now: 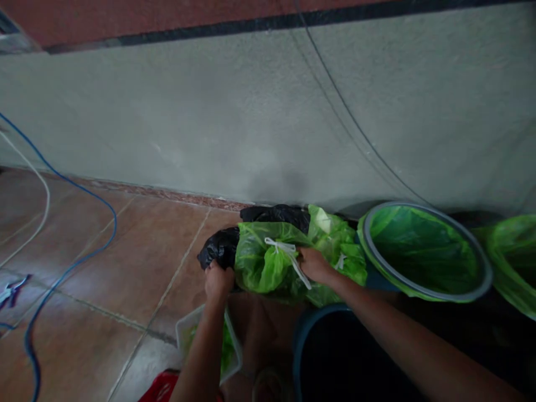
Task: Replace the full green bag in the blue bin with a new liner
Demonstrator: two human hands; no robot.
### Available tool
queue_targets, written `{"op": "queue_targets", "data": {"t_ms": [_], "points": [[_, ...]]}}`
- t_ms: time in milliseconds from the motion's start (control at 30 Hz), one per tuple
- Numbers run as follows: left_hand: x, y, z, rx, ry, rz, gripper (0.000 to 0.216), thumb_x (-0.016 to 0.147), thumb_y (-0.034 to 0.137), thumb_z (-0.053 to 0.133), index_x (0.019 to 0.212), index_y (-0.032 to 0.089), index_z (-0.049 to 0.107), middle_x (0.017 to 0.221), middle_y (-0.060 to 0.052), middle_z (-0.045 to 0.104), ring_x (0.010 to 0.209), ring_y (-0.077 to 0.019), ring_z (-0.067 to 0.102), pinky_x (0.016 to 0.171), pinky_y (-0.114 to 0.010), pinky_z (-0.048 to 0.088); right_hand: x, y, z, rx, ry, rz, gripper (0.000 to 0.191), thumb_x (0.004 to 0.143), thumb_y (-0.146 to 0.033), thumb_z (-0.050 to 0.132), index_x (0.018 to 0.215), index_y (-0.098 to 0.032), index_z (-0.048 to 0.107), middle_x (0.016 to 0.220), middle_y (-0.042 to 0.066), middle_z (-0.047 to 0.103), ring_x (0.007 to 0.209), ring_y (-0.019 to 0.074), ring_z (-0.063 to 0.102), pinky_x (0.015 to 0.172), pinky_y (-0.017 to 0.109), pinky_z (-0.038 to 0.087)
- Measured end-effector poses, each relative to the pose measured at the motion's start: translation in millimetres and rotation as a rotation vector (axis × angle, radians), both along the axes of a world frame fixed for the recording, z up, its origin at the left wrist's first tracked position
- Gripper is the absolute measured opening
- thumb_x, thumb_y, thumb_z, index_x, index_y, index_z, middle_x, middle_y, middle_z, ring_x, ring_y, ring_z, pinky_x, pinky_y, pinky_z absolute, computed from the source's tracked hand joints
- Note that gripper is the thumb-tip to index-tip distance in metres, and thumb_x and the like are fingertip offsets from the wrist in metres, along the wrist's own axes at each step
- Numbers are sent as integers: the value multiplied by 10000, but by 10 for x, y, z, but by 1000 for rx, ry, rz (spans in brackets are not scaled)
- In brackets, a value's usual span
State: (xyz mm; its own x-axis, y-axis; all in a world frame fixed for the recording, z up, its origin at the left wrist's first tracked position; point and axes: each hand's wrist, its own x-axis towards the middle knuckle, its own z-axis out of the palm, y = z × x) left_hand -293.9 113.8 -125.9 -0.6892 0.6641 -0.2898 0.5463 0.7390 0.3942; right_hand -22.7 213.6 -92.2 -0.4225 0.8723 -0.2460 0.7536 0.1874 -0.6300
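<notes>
Low against the wall, my left hand [218, 281] is closed on a crumpled black plastic bag [220, 245]. My right hand [313, 264] has its fingers closed at the side of a green translucent plastic bag [255, 259], beside its knotted neck with a white tie [281, 245]. The fingertips of that hand are partly hidden behind the plastic. Touching this bag on the right is another green bag [349, 251], also with a white tie. More black plastic [276, 213] lies behind them along the wall.
A bin with a grey rim [427, 209] and green liner stands at right, another green liner [519, 251] beyond it. Below are a blue-rimmed dark bin [298, 346] and a whitish tub [238, 352] holding green material. Blue cable [113, 218] and pliers-like tool [14, 290] lie left.
</notes>
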Motion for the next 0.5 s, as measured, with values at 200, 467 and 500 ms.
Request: {"op": "queue_targets", "data": {"t_ms": [200,467,500], "points": [[899,-192,-249,332,-144,-337,832,757,251,677,1503,119,334,1585,-238,288,1488,-351,301,1183,-471,323,167,-152,-50,-14,1,107,474,749,-61,541,1187,-172,684,1225,111,714,1107,235,675,976,324,484],[890,-11,-523,-33,-8,-328,759,826,143,571,1530,76,294,1584,-282,278,1434,-393,377,1125,-486,377,1177,-181,-336,-54,-451,-284,354,829,-430,635,975,-113,696,976,235,731,922,359,728,832,473,548],[872,-52,-552,-67,-7,-325,753,826,121,551,1533,93,295,1587,-273,285,1424,-391,392,1108,-492,395,1236,-178,-424,-61,-400,-297,313,804,-423,665,900,-127,701,930,220,736,863,346,734,795,467,558]]}}
